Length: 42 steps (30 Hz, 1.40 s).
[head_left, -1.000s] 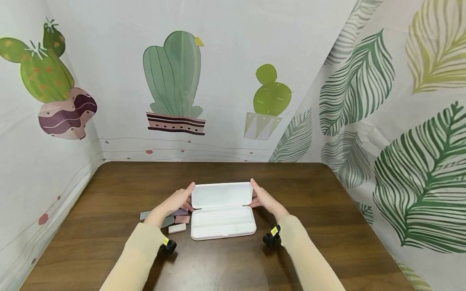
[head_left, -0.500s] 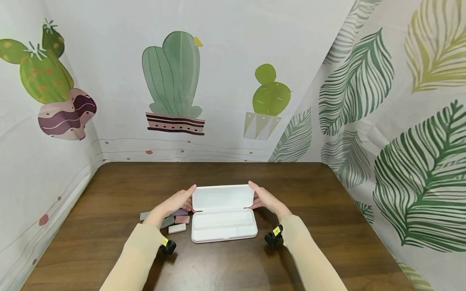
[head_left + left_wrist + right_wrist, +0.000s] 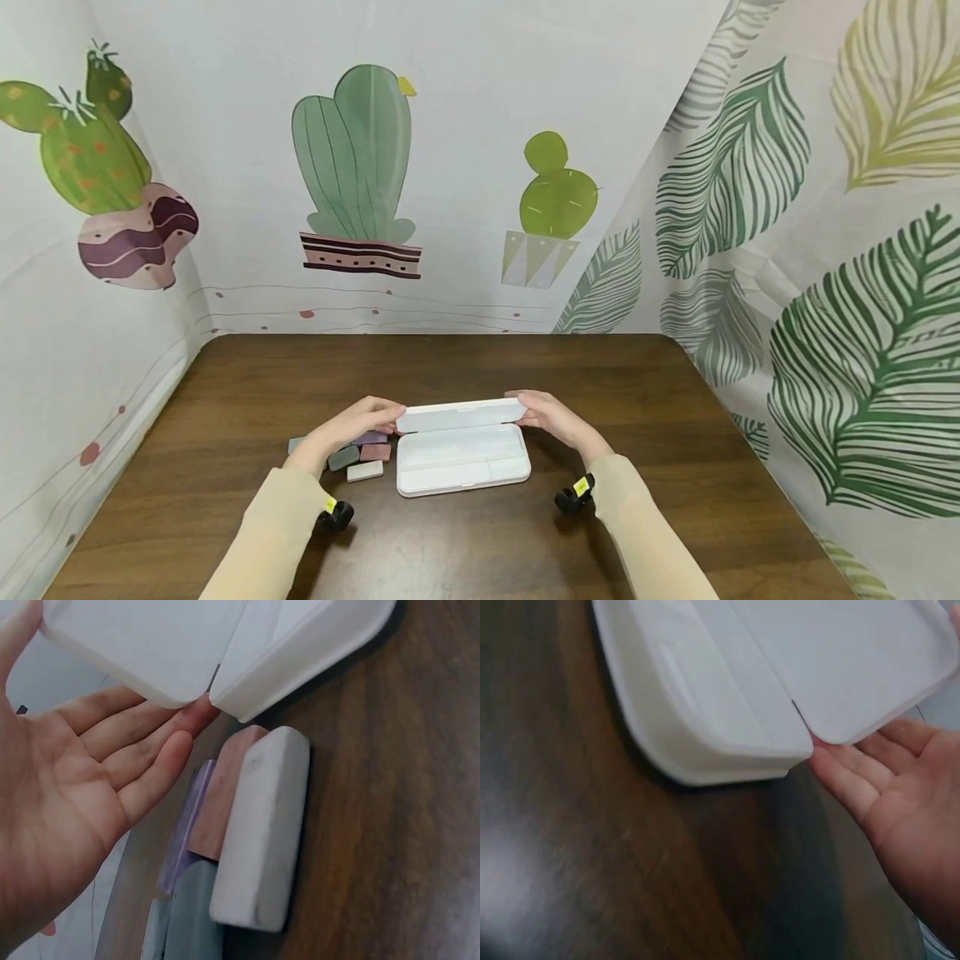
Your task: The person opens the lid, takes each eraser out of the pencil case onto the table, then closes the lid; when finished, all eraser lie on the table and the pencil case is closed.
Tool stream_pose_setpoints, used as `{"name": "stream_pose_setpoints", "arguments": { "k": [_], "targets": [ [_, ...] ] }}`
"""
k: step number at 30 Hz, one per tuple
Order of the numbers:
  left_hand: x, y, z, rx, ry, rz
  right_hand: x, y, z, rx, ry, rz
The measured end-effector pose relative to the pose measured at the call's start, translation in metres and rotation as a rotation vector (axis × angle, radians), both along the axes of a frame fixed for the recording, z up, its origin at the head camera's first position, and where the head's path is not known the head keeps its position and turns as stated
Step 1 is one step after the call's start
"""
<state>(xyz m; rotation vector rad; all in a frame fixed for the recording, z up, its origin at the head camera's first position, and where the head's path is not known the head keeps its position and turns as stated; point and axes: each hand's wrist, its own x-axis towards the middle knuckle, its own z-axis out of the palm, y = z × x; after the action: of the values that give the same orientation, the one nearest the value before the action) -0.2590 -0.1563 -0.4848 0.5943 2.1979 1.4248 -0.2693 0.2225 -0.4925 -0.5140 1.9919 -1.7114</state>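
Observation:
An open white pencil case lies on the table, its hinged lid raised and leaning forward over the base. The base has long inner compartments with nothing in them. At the lid's left end my left hand holds the edge, thumb on the rim and fingers behind near the hinge. My right hand holds the right end in the same manner; in the right wrist view its fingers reach behind the hinge corner. In the left wrist view, the lid's inner face shows beside the left thumb.
Left of the case lie several small blocks, eraser-like: a white one, a pink one, a dark grey-green one, a purple one and a blue-grey one, partly behind the left hand. Printed cloth stands behind the table.
The lid has tipped forward and down from its wide-open position, both hands moving with it at its ends. The base has shifted slightly. The small blocks have stayed in place.

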Motion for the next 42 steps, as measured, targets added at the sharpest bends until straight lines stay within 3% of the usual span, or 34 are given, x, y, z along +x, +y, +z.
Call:
{"name": "stream_pose_setpoints", "arguments": {
  "k": [5,9,14,21,29,42],
  "targets": [
    [0.007,-0.004,0.001,-0.008,0.092,-0.086,0.008,0.011,-0.008,-0.015,0.066,0.084],
    [0.011,-0.004,-0.002,-0.018,0.168,-0.12,0.015,0.017,-0.012,-0.006,0.085,0.115],
    [0.019,-0.002,-0.006,-0.02,0.22,-0.105,0.025,0.02,-0.014,-0.001,0.087,0.127],
    [0.029,0.003,-0.013,-0.051,0.306,-0.048,0.035,0.022,-0.021,0.066,0.197,0.098],
    [0.034,0.006,-0.021,0.015,0.25,-0.031,0.043,0.018,-0.031,0.102,0.291,0.04],
    [0.035,0.01,-0.026,-0.01,0.29,-0.034,0.047,0.014,-0.039,0.119,0.308,-0.01]
  ]
}}
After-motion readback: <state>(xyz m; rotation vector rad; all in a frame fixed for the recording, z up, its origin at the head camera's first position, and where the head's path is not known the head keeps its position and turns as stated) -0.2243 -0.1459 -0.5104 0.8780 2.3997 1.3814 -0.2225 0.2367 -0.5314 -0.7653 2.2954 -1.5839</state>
